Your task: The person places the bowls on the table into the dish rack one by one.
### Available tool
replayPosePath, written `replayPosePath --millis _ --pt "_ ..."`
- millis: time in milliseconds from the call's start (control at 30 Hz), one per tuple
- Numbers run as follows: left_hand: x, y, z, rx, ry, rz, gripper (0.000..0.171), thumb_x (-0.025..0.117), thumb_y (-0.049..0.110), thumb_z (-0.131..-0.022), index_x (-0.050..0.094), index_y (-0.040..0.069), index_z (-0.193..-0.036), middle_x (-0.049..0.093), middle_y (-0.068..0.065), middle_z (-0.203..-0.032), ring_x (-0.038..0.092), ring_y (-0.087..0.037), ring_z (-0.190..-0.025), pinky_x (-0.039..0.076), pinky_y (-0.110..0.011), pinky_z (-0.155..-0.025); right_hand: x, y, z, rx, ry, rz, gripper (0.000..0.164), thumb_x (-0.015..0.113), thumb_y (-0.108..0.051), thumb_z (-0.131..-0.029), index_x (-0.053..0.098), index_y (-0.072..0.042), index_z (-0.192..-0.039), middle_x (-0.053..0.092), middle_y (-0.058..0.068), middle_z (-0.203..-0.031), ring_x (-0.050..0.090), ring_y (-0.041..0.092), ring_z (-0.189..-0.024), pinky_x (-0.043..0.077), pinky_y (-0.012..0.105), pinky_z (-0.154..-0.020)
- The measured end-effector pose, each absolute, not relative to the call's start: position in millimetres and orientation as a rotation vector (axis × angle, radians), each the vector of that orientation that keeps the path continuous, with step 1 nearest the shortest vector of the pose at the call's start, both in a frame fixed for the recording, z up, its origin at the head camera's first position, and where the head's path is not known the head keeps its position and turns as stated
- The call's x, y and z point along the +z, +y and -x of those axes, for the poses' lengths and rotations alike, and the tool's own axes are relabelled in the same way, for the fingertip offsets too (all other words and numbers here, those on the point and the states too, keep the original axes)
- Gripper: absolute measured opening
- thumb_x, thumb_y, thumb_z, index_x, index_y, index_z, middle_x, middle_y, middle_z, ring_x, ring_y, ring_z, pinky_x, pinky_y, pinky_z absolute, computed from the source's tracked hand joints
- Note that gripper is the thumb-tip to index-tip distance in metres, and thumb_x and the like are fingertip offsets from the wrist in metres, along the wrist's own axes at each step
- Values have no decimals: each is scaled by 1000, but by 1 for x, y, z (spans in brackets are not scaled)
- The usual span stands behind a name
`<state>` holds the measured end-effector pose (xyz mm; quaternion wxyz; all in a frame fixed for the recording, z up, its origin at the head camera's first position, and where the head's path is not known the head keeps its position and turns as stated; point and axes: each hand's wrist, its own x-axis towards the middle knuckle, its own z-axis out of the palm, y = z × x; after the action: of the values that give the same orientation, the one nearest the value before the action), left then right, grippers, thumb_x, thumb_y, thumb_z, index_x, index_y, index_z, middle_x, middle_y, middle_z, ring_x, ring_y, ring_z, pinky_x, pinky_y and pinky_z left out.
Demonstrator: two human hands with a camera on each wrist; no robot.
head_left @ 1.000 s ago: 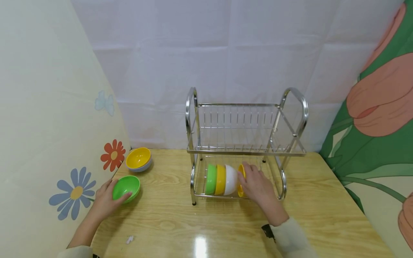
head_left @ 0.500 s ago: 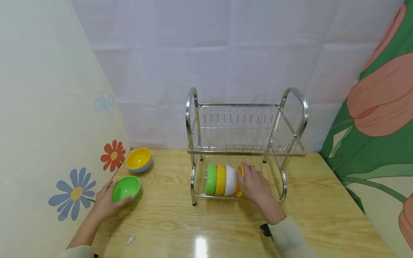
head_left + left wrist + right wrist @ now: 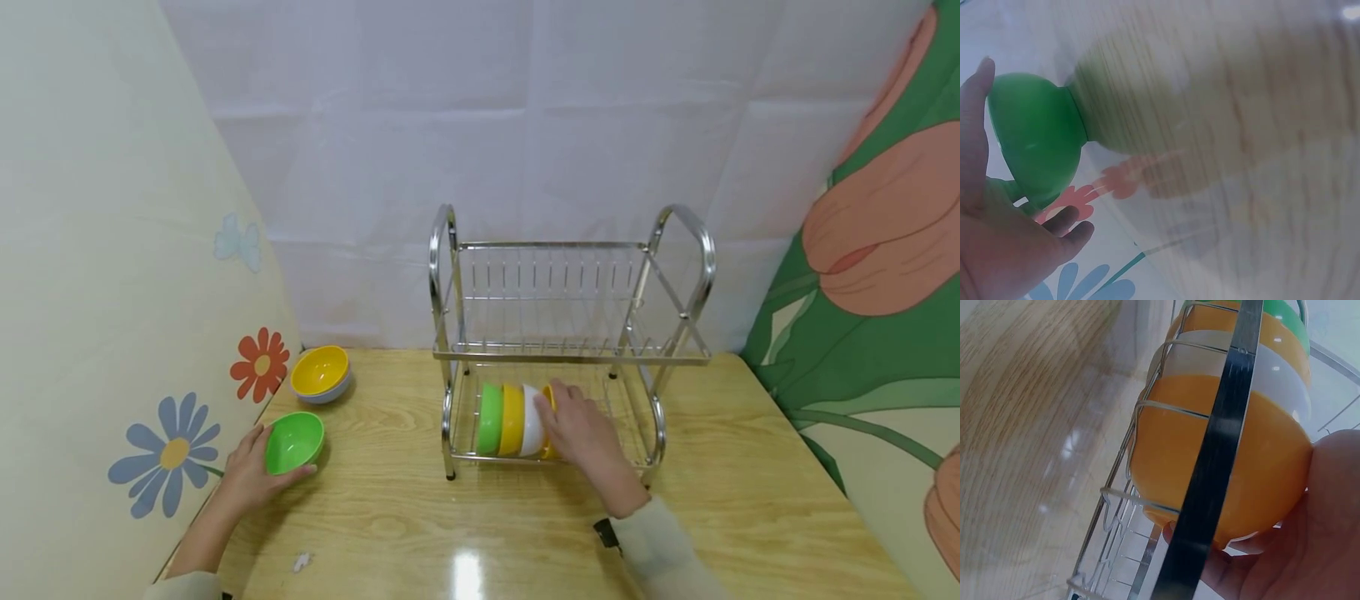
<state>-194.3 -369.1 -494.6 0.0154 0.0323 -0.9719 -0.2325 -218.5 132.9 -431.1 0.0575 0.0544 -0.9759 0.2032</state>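
In the head view, my left hand (image 3: 251,475) is around a green bowl (image 3: 295,442) on the table at the left. Its thumb lies along the near side and its fingers along the left. The left wrist view shows the bowl's (image 3: 1038,134) foot on the tabletop. My right hand (image 3: 581,433) grips a yellow bowl (image 3: 1260,469) standing on its side on the rack's lower tier. The yellow bowl's base is mostly hidden by the hand. Directly left of it stand a white bowl (image 3: 532,421), another yellow bowl (image 3: 512,421) and a green bowl (image 3: 490,421), nested sideways.
A two-tier chrome dish rack (image 3: 551,359) stands on the wooden table (image 3: 390,517), its front bar crossing before the bowls. At the back left, a yellow bowl (image 3: 321,369) sits inside a pale grey-blue bowl (image 3: 330,395). A small white scrap (image 3: 302,562) lies near the front.
My right hand has moved left with the yellow bowl, closing the gap to the white bowl. My left thumb has shifted down from over the green bowl to its near side.
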Motion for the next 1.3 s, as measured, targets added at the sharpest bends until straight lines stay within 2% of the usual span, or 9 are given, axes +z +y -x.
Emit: replayPosePath --millis 200,667,1300 --pt "-498 -369 194 -703 -3005 -76 124 78 64 -78 18 -15 -152 12 -43 -154 23 -66 -132 28 -79 -104 -432 131 218 603 -2970 -152 66 27 -55 -107 40 -7 -151 56 24 -135 60 43 -110 55 59 -82" --pt "-494 -363 195 -709 -3015 -70 127 80 60 -78 12 -17 -152 9 -42 -156 17 -64 -136 22 -78 -108 -436 132 221 740 -2937 -205 64 23 -51 -109 40 -5 -151 53 26 -139 55 46 -119 50 63 -94" --pt "-496 -359 201 -750 -3021 -123 127 77 60 -80 8 -19 -152 5 -42 -155 15 -65 -135 21 -78 -108 -435 130 224 777 -2953 -169 65 25 -52 -109 38 -7 -154 52 25 -141 54 47 -121 48 63 -97"
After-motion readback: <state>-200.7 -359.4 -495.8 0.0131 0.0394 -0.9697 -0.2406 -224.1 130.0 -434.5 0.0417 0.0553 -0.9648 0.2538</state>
